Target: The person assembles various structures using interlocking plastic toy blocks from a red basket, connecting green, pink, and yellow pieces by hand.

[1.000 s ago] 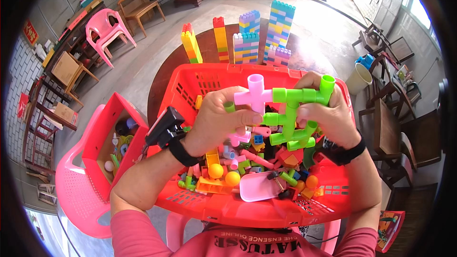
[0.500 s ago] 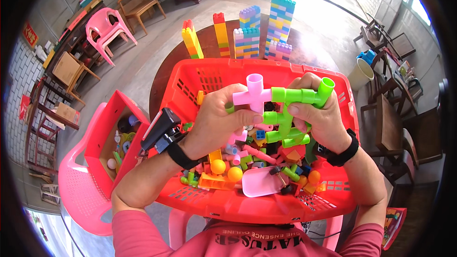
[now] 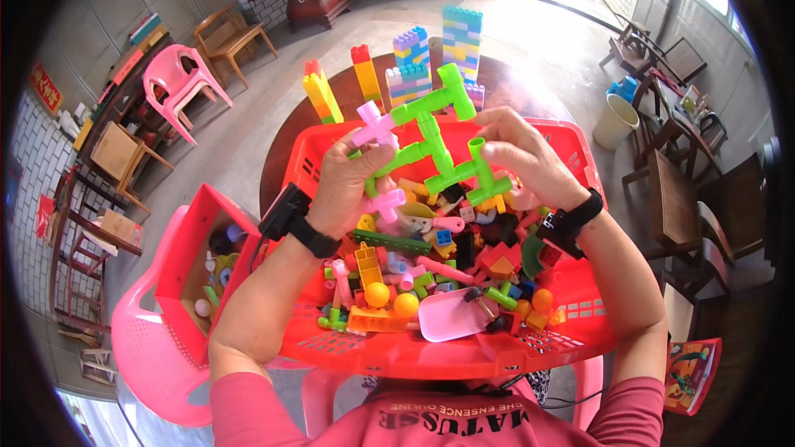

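i have the green pipe frame (image 3: 435, 142) at the centre of my remote feed, raised above the red basket (image 3: 464, 364) of loose toys. my left grip (image 3: 338, 182), at the frame's nine o'clock, is clamped on its end beside the pink cross connector (image 3: 375, 124). my right grip (image 3: 534, 157), at three o'clock, has thumb and fingers apart, just beside the frame; contact cannot be confirmed. in my judgement, the left bears the weight so the right has freedom at the far joints; the basket presumably sits below to keep pieces within reach. block towers (image 3: 461, 45) stand upright at twelve o'clock, on the brown surface (image 3: 281, 149).

markings: inverted dark lettering on the red shirt (image 3: 447, 418), six o'clock; characters on a red wall sheet (image 3: 45, 88), ten o'clock.
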The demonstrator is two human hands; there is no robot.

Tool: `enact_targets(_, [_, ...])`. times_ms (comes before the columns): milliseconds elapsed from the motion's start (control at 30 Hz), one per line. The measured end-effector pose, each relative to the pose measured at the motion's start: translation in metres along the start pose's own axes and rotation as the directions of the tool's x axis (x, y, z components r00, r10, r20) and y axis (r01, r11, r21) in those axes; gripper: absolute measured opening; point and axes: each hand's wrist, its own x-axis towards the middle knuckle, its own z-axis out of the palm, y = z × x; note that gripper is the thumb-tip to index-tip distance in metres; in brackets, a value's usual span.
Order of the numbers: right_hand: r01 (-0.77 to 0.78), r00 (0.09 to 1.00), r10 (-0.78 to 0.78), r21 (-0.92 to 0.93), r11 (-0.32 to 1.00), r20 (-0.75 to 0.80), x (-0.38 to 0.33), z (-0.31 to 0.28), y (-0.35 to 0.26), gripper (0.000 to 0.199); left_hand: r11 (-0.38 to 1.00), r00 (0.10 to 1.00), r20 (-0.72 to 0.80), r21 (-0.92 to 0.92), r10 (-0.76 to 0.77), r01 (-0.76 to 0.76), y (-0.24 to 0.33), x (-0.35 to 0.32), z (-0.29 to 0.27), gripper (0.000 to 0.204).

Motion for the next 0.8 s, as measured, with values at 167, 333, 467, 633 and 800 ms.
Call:
enact_targets(167, [-0.041, 0.99, 0.078, -0.281, 0.959, 0.12, -0.001, 0.01, 0.005, 0.028, 0.989, 0.995, 0.062, -0.126, -0.073, 0.08, 0.005, 0.001, -0.011, 0.029])
enact_targets(333, [-0.09, 0.989, 0.131, -0.437, 0.895, 0.065, -0.007, 0.002, -0.009, 0.026, 0.97, 0.983, 0.03, 0.158, 0.183, -0.186, 0.018, 0.013, -0.026, 0.048])
enact_targets(467, [0.207, 0.975, -0.103, -0.648, 0.733, 0.195, -0.006, 0.004, -0.005, 0.025, 0.711, 0.942, 0.212, 0.618, 0.259, -0.335, 0.015, 0.009, -0.025, 0.054])
enact_targets(633, [0.296, 0.946, -0.126, -0.636, 0.713, 0.299, -0.006, 0.007, 0.004, 0.03, 0.708, 0.931, 0.359, 0.673, -0.061, -0.213, 0.01, 0.004, -0.018, 0.056])
enact_targets(800, [0.28, 0.953, -0.137, -0.615, 0.737, 0.27, -0.007, 0.004, -0.002, 0.026, 0.934, 0.952, 0.299, 0.353, -0.065, -0.047, 0.005, 0.007, -0.02, 0.053])
